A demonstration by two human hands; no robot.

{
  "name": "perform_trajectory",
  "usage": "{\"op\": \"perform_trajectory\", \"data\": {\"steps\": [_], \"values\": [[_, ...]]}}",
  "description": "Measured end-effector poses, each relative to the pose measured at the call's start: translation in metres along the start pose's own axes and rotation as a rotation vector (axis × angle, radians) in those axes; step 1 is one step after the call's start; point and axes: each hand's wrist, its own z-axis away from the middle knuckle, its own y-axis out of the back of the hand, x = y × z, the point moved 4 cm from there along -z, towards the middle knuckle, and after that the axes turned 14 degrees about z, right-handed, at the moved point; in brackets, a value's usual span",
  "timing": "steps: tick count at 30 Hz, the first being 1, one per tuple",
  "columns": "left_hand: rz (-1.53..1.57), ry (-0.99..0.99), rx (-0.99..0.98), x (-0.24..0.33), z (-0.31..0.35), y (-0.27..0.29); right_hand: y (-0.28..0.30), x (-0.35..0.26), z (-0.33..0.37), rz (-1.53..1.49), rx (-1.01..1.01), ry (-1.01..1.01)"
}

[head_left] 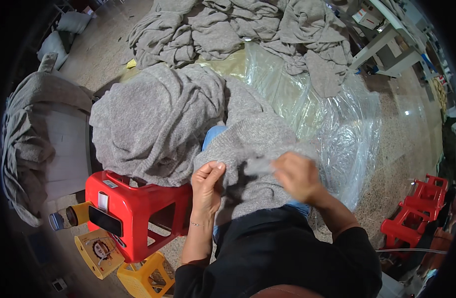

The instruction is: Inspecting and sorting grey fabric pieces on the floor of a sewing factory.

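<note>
A grey knit garment [255, 134] lies across my lap, spread over my blue-clad legs. My left hand [207, 185] pinches its ribbed edge between thumb and fingers. To the right, my right hand [298, 179] is blurred by motion over the same garment, its fingers curled in. A pale, smeared streak runs beside its fingertips, and what they hold is too blurred to name. A big heap of grey knitwear [153, 119] rests on a red plastic stool [138, 211] at my left.
More grey knits [213, 32] lie ahead on clear plastic sheeting [347, 134]. A phone [105, 220], a jar [57, 221] and a yellow box [100, 253] are at the red stool's left side, near a yellow stool [147, 275]. Red stools [404, 226] stand far right, below a table frame [382, 47].
</note>
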Motion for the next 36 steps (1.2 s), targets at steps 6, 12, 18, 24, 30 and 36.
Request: {"op": "perform_trajectory", "data": {"steps": [6,12,18,24,30,36], "values": [[0.068,0.002,-0.019,0.016,0.003,-0.018,-0.023,-0.023,-0.015,-0.146,-0.366,0.060],[0.115,0.003,-0.198,0.054,0.018,-0.075,0.054,-0.054,-0.057,-0.310,-0.138,0.074],[-0.127,-0.089,-0.215,0.077,0.016,-0.089,0.027,-0.105,-0.064,-0.074,0.151,0.779],[-0.061,-0.073,-0.169,0.035,0.003,-0.045,-0.025,-0.059,-0.053,0.047,0.246,0.544],[-0.023,-0.076,-0.132,0.022,0.003,-0.032,-0.034,-0.043,-0.044,0.102,0.275,0.485],[-0.307,-0.216,-0.140,0.022,0.001,-0.025,-0.033,-0.029,-0.056,-0.127,-0.026,0.267]]}}
